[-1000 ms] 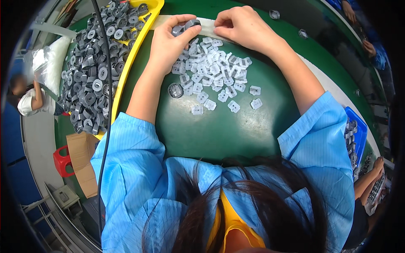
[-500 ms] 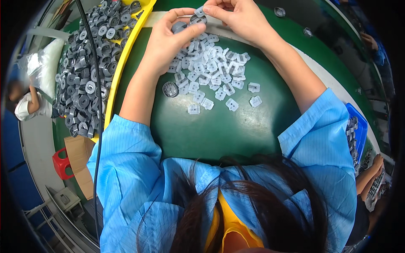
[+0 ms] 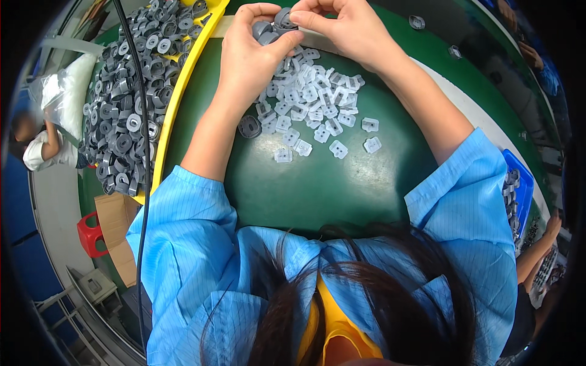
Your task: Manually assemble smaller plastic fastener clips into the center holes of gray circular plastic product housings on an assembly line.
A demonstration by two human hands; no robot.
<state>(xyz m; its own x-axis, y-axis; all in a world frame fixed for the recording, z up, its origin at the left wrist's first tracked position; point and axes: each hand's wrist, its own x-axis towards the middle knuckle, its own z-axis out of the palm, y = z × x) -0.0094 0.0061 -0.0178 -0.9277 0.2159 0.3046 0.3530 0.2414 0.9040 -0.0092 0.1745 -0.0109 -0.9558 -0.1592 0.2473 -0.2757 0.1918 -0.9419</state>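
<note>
At the far edge of the green table, both my hands meet around a dark grey round plastic part [image 3: 284, 19]. My left hand [image 3: 250, 58] is closed around it and around another grey round part [image 3: 261, 29] nearer the palm. With thumb and fingers, my right hand [image 3: 345, 27] grips the first part's right side; its curled fingers are partly hidden. Below the hands lies a heap of small translucent plastic pieces [image 3: 314, 94], with several scattered toward me. One more dark grey round part [image 3: 249, 126] rests beside my left forearm.
A yellow-rimmed tray [image 3: 173, 104] full of grey round parts stands at the left, a black cable [image 3: 141, 110] hanging across it. On the right are a blue bin [image 3: 526, 189] with parts and other people's arms [image 3: 540, 253]. Parts [image 3: 417, 22] lie on the green surface beyond.
The translucent piece my right fingers held at the grey part no longer shows. That part is now turned more on its side, and my right fingers have closed on it.
</note>
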